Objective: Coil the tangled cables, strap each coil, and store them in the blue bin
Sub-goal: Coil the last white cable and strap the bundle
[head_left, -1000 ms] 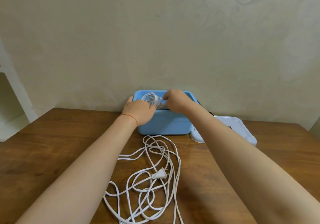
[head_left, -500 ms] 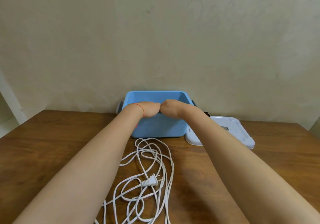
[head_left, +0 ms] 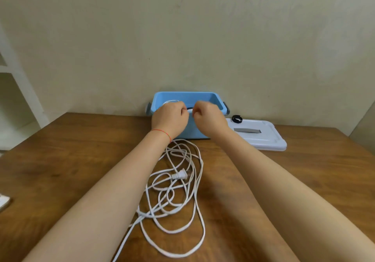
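Both hands are held over the near rim of the blue bin [head_left: 189, 97], the left hand [head_left: 169, 117] and right hand [head_left: 209, 118] with fingers curled; whether anything is gripped cannot be told. A white coil [head_left: 170, 101] is seen inside. The tangled cable [head_left: 178, 182] lies loose on the desk [head_left: 60, 160] below the forearms, so it could be snagged and dragged when the arms are drawn back

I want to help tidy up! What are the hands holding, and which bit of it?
Both the left hand and the right hand are curled over the blue bin, apparently on a white coiled cable there. Which part they grip is hidden.
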